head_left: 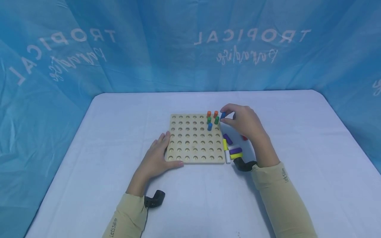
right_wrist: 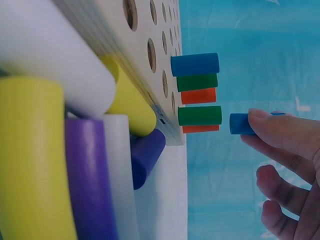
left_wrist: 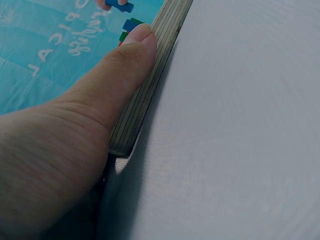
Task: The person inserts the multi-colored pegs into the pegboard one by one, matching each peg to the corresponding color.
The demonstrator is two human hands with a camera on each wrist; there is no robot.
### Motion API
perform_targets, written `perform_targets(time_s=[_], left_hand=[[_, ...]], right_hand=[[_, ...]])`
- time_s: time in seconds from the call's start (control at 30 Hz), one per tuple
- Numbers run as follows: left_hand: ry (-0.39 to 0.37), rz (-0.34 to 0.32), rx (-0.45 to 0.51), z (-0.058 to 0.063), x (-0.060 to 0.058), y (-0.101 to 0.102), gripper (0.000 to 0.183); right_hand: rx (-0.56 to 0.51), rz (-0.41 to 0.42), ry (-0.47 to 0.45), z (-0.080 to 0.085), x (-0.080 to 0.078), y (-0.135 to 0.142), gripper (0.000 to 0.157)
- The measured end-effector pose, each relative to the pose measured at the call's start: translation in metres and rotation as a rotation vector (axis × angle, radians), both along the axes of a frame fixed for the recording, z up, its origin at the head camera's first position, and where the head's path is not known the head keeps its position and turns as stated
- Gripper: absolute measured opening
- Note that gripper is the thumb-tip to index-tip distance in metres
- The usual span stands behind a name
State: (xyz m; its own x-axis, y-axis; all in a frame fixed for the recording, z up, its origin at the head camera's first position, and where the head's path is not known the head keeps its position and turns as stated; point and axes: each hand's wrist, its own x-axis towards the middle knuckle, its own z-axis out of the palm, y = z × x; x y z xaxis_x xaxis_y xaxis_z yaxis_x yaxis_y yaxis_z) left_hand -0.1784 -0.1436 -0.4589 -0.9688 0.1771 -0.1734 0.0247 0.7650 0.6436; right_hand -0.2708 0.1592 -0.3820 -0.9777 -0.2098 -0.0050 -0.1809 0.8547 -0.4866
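Note:
A square wooden pegboard (head_left: 194, 145) with rows of round holes lies flat. My left hand (head_left: 157, 153) rests against its near left corner, fingers along the left side. The straight thumb (left_wrist: 125, 60) lies along the front edge. Between thumb and fingertips, my right hand (head_left: 245, 120) pinches a blue peg (right_wrist: 240, 124) just off the board's far right corner, apart from the holes. Standing in the board near there are two orange pegs (head_left: 209, 114), two green pegs (head_left: 217, 120) and one blue peg (head_left: 210, 127).
Loose pegs lie along the board's right side: purple (head_left: 227, 138), yellow (head_left: 225, 144) and white (head_left: 227, 156) among them. A red peg (head_left: 244, 138) is partly hidden behind my right wrist. The white-covered table (head_left: 134, 115) meets a blue printed curtain (head_left: 178, 66) at the back.

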Motion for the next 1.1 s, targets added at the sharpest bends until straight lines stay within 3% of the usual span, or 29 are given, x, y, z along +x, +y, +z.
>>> perform_targets(time_s=[0.77, 1.1], left_hand=[[0.003, -0.012, -0.012, 0.0, -0.002, 0.001, 0.131], [-0.007, 0.002, -0.009, 0.002, -0.001, 0.001, 0.13]], right_hand=[[-0.04, 0.062, -0.059, -0.013, -0.003, -0.004, 0.026], [-0.007, 0.051, -0.103, -0.021, -0.008, -0.006, 0.023]])
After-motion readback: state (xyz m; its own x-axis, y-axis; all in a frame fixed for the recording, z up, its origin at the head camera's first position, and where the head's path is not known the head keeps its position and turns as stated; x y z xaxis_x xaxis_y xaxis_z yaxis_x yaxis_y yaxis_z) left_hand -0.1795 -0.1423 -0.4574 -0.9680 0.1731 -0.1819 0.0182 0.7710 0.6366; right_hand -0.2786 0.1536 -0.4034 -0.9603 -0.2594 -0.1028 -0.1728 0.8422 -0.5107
